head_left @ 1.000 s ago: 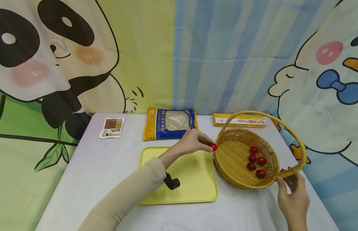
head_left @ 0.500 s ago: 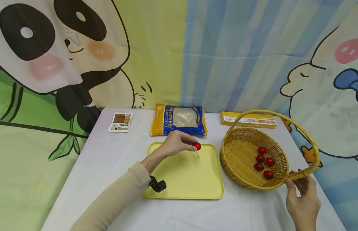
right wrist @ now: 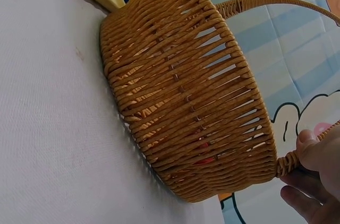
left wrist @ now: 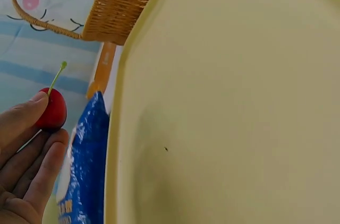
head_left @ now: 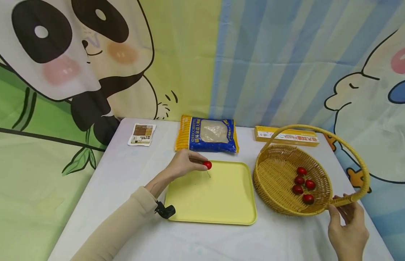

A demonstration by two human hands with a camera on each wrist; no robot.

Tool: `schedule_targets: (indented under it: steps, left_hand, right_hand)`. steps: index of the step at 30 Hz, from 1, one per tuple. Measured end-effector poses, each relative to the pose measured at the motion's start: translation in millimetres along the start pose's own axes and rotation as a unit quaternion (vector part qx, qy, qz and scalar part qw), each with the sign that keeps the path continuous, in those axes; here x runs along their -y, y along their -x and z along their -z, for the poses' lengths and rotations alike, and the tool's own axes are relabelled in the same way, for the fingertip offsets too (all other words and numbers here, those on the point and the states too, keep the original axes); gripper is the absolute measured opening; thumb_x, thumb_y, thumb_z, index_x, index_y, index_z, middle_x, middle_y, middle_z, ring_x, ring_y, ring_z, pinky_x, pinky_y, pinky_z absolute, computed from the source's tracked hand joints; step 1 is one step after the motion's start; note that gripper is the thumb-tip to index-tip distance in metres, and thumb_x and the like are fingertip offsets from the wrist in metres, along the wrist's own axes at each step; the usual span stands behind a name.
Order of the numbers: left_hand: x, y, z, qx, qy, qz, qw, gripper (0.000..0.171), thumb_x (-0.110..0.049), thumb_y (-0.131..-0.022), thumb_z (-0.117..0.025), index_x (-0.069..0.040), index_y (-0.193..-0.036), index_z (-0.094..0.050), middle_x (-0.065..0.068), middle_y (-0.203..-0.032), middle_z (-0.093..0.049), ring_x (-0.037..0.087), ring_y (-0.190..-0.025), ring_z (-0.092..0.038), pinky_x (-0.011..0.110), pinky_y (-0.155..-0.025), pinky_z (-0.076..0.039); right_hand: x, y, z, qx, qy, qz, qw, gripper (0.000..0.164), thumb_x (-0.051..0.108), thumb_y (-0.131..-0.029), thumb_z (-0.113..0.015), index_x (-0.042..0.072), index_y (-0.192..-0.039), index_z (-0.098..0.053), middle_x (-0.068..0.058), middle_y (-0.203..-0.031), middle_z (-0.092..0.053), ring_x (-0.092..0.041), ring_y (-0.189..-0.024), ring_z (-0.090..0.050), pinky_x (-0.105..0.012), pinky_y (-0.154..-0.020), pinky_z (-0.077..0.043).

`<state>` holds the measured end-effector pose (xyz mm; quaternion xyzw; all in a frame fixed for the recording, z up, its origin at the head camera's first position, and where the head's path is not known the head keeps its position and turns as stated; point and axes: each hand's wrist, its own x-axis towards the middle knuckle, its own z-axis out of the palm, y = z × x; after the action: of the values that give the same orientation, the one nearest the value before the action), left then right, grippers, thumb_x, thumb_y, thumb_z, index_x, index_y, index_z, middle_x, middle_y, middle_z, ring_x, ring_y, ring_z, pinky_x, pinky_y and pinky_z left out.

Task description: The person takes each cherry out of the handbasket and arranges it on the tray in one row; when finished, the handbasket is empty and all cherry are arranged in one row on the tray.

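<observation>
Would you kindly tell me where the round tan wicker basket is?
In the head view, the basket is just right of the rectangular yellow tray, the right hand gripping its handle near one end.

A panda-printed, partly striped backdrop [head_left: 202,58] hangs behind a white table [head_left: 124,174].

Head view: from high, facing forward and down
Left wrist view: near tray [left wrist: 228,96]; basket [left wrist: 127,6] at eleven o'clock
Right wrist view: low, beside basket
All share: basket

Basket [right wrist: 186,91] (woven); grip [right wrist: 325,163] on handle [right wrist: 265,1]
</observation>
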<state>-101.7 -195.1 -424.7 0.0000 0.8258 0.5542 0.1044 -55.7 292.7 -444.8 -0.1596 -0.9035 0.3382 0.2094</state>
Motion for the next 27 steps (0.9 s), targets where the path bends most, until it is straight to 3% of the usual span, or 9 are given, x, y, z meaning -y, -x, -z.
schedule_targets:
  steps: [5, 14, 19, 24, 27]
  left_hand:
    - [12.7, 5.1, 12.5, -0.015, -0.014, -0.005, 0.9998, 0.025, -0.024, -0.083, -0.091, -0.02, -0.107, -0.084, -0.003, -0.101, -0.081, 0.014, -0.091, -0.077, 0.032, -0.083, -0.062]
    - [35.6, 19.4, 29.5, -0.05, -0.054, -0.004, 0.9972, 0.026, -0.021, -0.082, -0.091, -0.015, -0.106, -0.084, 0.0, -0.1, -0.081, 0.013, -0.089, -0.078, 0.03, -0.082, -0.062]
    - [47.9, 24.9, 32.7, -0.067, -0.089, -0.002, 0.9937, 0.026, -0.021, -0.082, -0.091, -0.014, -0.106, -0.084, 0.0, -0.098, -0.081, 0.013, -0.088, -0.077, 0.031, -0.081, -0.062]
    - [52.5, 25.7, 33.7, -0.081, -0.119, -0.002, 0.9896, 0.029, -0.023, -0.083, -0.091, -0.013, -0.108, -0.084, 0.001, -0.098, -0.081, 0.013, -0.088, -0.076, 0.033, -0.082, -0.062]
    - [51.8, 24.0, 34.2, -0.084, -0.128, -0.008, 0.9882, 0.028, -0.022, -0.083, -0.09, -0.012, -0.108, -0.084, 0.001, -0.098, -0.081, 0.013, -0.089, -0.076, 0.035, -0.083, -0.062]
  right_hand:
    - [-3.4, 0.4, 0.3, -0.005, -0.001, 0.005, 1.0, 0.054, 0.01, -0.105, -0.061, 0.019, -0.156, -0.042, -0.011, -0.147, -0.06, -0.012, -0.141, -0.055, -0.017, -0.114, -0.042]
    - [-3.2, 2.7, 0.3, -0.017, -0.012, 0.047, 0.999, 0.057, 0.007, -0.104, -0.063, 0.022, -0.156, -0.044, -0.011, -0.144, -0.063, 0.02, -0.124, -0.047, -0.007, -0.109, -0.04]
    - [-4.6, 3.1, -1.7, -0.003, -0.003, 0.039, 0.999, 0.056, 0.009, -0.105, -0.061, 0.022, -0.156, -0.042, -0.011, -0.147, -0.061, 0.009, -0.134, -0.05, -0.01, -0.112, -0.04]
    - [-4.9, 2.5, -0.7, -0.005, 0.001, 0.041, 0.999, 0.057, 0.009, -0.105, -0.062, 0.022, -0.157, -0.041, -0.01, -0.145, -0.062, 0.019, -0.129, -0.046, -0.007, -0.11, -0.039]
    - [-4.9, 1.8, 0.2, -0.009, -0.003, 0.04, 0.999, 0.057, 0.009, -0.105, -0.061, 0.023, -0.157, -0.041, -0.011, -0.146, -0.062, 0.016, -0.131, -0.047, -0.009, -0.111, -0.039]
